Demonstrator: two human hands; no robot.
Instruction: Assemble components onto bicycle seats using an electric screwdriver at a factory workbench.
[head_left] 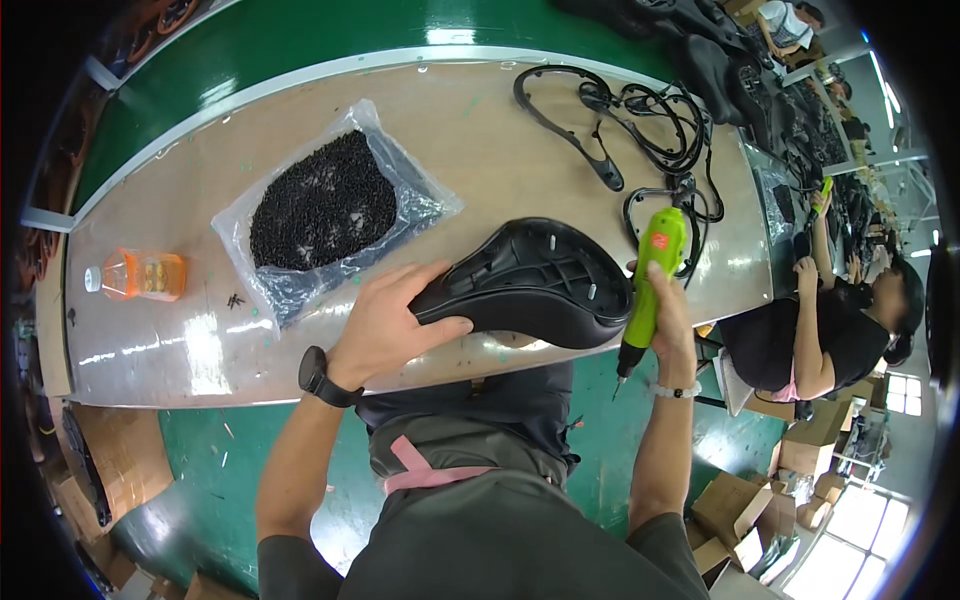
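My left hand [390, 318] grips the narrow end of a black bicycle saddle [545, 285], thumb and fingers wrapped round it. The saddle is tilted over the table's near edge, its ribbed hollow underside showing with two pale metal pins. In my right hand [668, 310] is a lime-green electric screwdriver [655, 270], its black nose and thin bit pointing down toward me. The screwdriver is upright beside the saddle's wide end; the right fingers are partly hidden behind it. Beyond my left hand lies a clear plastic bag [415, 205] filled with small black screws [320, 205].
Black looped frame parts [600, 130] lie at the table's far right. An orange drink bottle [150, 275] is on its side at the left, near a few loose screws [235, 300]. At the right a co-worker [840, 330] sits with another green screwdriver. Cardboard boxes [735, 505] stand on the floor.
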